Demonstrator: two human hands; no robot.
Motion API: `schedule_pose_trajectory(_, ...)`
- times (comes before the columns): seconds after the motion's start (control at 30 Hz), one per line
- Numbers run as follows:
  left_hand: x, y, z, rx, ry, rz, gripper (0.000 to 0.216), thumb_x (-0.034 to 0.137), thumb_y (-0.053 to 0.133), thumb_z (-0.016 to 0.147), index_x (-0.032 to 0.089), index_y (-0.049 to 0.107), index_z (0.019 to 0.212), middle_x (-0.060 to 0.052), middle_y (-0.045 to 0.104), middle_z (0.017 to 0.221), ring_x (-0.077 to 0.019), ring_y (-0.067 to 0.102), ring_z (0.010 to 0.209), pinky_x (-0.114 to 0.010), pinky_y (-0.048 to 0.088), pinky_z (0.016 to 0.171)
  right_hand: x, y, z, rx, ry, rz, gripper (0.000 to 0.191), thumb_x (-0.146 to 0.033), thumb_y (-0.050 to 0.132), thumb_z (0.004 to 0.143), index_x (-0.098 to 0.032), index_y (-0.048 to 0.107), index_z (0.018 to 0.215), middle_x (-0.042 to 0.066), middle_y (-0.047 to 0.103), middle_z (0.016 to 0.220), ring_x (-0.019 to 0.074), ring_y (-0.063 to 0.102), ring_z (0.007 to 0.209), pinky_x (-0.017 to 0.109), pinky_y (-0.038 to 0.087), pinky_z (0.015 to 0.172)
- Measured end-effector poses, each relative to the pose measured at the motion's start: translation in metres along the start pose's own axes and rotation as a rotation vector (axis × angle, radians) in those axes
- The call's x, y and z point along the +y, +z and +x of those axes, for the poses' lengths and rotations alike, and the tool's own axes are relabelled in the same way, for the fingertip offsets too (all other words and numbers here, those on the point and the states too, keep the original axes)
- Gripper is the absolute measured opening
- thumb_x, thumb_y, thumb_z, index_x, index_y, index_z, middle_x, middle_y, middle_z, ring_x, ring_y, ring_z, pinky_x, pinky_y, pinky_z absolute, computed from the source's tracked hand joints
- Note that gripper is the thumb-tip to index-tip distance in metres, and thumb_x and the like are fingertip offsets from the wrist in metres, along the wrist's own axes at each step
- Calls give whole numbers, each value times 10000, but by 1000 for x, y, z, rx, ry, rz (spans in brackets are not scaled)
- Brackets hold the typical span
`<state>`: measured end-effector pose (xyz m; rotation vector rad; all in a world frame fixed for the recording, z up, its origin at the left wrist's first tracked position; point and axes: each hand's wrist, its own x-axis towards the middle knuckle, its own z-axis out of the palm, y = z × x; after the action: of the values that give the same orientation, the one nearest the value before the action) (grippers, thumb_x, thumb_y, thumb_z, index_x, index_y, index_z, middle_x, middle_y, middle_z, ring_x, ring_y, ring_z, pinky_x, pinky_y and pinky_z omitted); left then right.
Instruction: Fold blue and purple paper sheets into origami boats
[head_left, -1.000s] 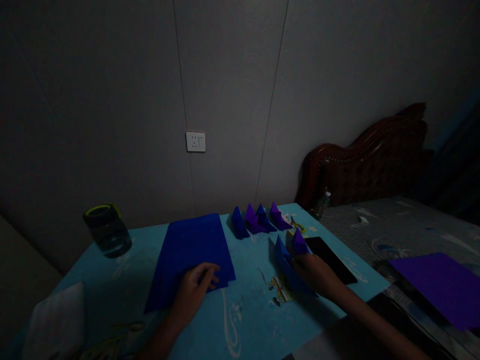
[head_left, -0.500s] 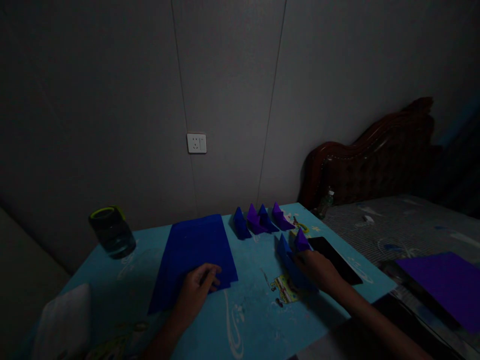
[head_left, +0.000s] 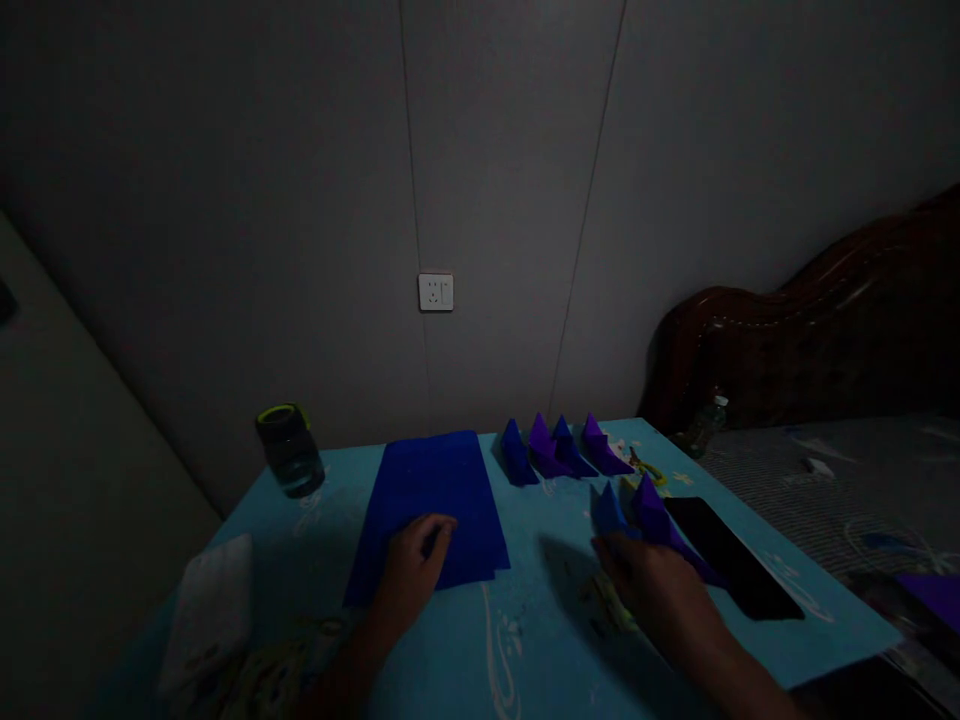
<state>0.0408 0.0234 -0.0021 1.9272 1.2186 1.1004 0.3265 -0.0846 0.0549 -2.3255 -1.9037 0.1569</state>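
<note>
My left hand lies flat with fingers spread on the near edge of a stack of dark blue paper sheets on the light blue table. My right hand rests palm down just in front of a folded blue paper piece and a folded purple one; whether its fingers touch or hold them is hidden in the dim light. A row of several folded blue and purple paper shapes stands at the table's far edge.
A jar with a yellow-green rim stands at the back left. A black flat device lies right of the folded pieces. A white cloth-like object sits front left. A bed with a dark wooden headboard is on the right.
The camera has swung left, shifting everything rightward in view. My right hand has drawn slightly back from the two folded pieces. My left hand stays on the blue sheets.
</note>
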Motion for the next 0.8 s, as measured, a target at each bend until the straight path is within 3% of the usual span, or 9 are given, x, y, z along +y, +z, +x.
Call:
schedule_pose_trajectory(0.07, -10, -8, 4, 62, 71, 165, 254, 325, 470, 907, 230, 702, 950, -83, 732, 980, -249, 662, 966, -389, 500, 899, -30, 12, 5, -46, -178, 78, 316, -296, 399, 968, -227, 708, 970, 106, 764, 845, 267, 729, 790, 303, 432, 629)
schedule_pose_trajectory(0.17, -26, -21, 11, 143, 59, 284, 257, 283, 466, 889, 214, 692, 989, -112, 714, 1028, -285, 617, 1045, -451, 431, 993, -69, 31, 26, -33, -328, 155, 286, -249, 411, 964, -216, 695, 940, 93, 754, 888, 239, 716, 836, 282, 421, 674)
schedule_pose_trajectory(0.3, -48, -31, 17, 239, -5, 395, 260, 235, 488, 842, 183, 678, 1011, -142, 692, 1068, -320, 582, 1101, -497, 387, 1034, -96, 51, 63, 22, -310, 172, 228, -284, 470, 950, -189, 675, 980, 96, 720, 930, 221, 680, 873, 271, 418, 697)
schedule_pose_trajectory(0.47, -64, -30, 16, 284, -102, 451, 272, 231, 530, 797, 153, 680, 1009, -171, 688, 1078, -332, 595, 1104, -478, 399, 1025, -98, 71, 82, 68, -270, 203, 266, -332, 486, 948, -155, 670, 1025, 136, 672, 1009, 254, 637, 966, 302, 444, 781)
schedule_pose_trajectory(0.63, -60, -29, 17, 311, -198, 388, 273, 273, 539, 806, 166, 678, 1016, -155, 706, 1069, -321, 607, 1101, -454, 402, 1017, -92, 82, 80, 90, -262, 254, 301, -314, 485, 943, -136, 655, 1115, 150, 638, 1072, 255, 616, 1006, 310, 446, 859)
schedule_pose_trajectory(0.8, -49, -40, 22, 336, -298, 200, 334, 314, 547, 819, 149, 652, 1090, -152, 719, 1095, -302, 649, 1061, -433, 450, 967, -83, 85, 83, 79, -252, 578, 315, -266, 529, 885, -139, 639, 1152, 133, 652, 1084, 266, 608, 1020, 349, 424, 903)
